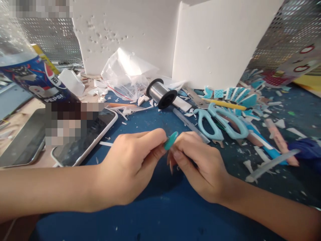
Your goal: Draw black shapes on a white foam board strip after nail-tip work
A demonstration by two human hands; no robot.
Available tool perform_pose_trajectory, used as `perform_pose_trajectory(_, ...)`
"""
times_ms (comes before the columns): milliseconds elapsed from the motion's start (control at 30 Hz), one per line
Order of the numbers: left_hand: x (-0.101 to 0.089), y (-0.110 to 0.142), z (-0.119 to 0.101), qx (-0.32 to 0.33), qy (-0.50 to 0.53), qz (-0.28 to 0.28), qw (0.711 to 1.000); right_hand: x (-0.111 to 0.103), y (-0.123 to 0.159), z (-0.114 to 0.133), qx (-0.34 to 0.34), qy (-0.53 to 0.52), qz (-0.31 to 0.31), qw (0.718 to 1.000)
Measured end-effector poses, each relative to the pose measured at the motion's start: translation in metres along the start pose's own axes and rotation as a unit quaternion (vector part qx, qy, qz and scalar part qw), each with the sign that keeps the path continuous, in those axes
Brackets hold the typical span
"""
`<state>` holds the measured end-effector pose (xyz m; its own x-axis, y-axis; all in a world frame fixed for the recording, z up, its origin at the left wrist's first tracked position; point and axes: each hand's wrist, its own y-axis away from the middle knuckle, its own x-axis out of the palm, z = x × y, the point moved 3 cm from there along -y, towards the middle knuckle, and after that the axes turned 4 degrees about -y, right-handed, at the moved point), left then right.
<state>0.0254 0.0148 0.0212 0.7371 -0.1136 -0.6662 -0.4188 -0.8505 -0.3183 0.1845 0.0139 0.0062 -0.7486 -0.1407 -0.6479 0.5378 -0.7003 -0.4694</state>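
Observation:
My left hand (132, 164) pinches a small, flat teal piece (171, 140) with a rounded edge between thumb and forefinger. Close against it, my right hand (200, 164) has its fingers curled in and its thumb pressed to them. Whatever lies between the right fingertips is too small and hidden to make out. Both hands meet just above a dark blue mat (150, 217). Beyond them lies a spool of thin silvery wire (162, 94) with black ends. Light blue-handled scissors (213, 135) rest past my right hand.
Two phones (100, 134) and a Pepsi cup (47, 80) stand or lie at left. White foam boards (213, 43) rise behind, with a clear plastic bag (127, 73) before them. Foam scraps, patterned blue pieces (238, 95), a peach marker (281, 140) and a translucent stick (273, 165) litter the right.

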Motion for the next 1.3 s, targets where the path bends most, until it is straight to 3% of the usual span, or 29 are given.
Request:
perform_pose_trajectory(100, -0.01, -0.004, -0.008, 0.107, -0.109, -0.04, 0.987, 0.002, 0.002, -0.003, 0.004, -0.035, 0.011, 0.999)
perform_pose_trajectory(200, -0.016, -0.007, -0.012, 0.157, -0.158, -0.066, 0.973, 0.003, 0.002, -0.005, 0.03, -0.057, 0.017, 0.998)
perform_pose_trajectory(333, -0.016, -0.008, -0.011, 0.17, -0.161, -0.076, 0.969, 0.001, -0.001, -0.008, 0.08, -0.178, -0.003, 0.981)
perform_pose_trajectory(433, -0.01, -0.008, -0.01, 0.183, -0.185, -0.054, 0.964, -0.001, -0.004, -0.009, 0.108, -0.268, 0.015, 0.957)
perform_pose_trajectory(533, -0.006, -0.008, -0.009, 0.199, -0.207, -0.051, 0.957, -0.003, -0.004, -0.01, 0.1, -0.275, 0.038, 0.956)
perform_pose_trajectory(667, -0.008, -0.009, -0.008, 0.217, -0.204, -0.094, 0.95, -0.002, -0.002, -0.014, 0.118, -0.271, 0.069, 0.953)
perform_pose_trajectory(900, -0.007, -0.01, -0.007, 0.217, -0.192, -0.11, 0.951, 0.004, -0.003, -0.019, 0.157, -0.437, 0.066, 0.883)
perform_pose_trajectory(1000, -0.01, -0.008, -0.01, 0.243, -0.187, -0.124, 0.944, 0.002, -0.003, -0.013, 0.173, -0.426, 0.059, 0.886)
perform_pose_trajectory(1067, -0.012, -0.007, -0.012, 0.288, -0.194, -0.113, 0.931, 0.001, -0.002, -0.008, 0.187, -0.411, 0.051, 0.891)
perform_pose_trajectory(1167, -0.013, -0.006, -0.013, 0.339, -0.229, -0.068, 0.91, 0.002, 0.0, -0.001, 0.2, -0.438, 0.044, 0.875)
perform_pose_trajectory(1300, -0.013, -0.008, -0.012, 0.312, -0.256, -0.081, 0.912, 0.006, 0.0, 0.002, 0.217, -0.473, 0.054, 0.852)
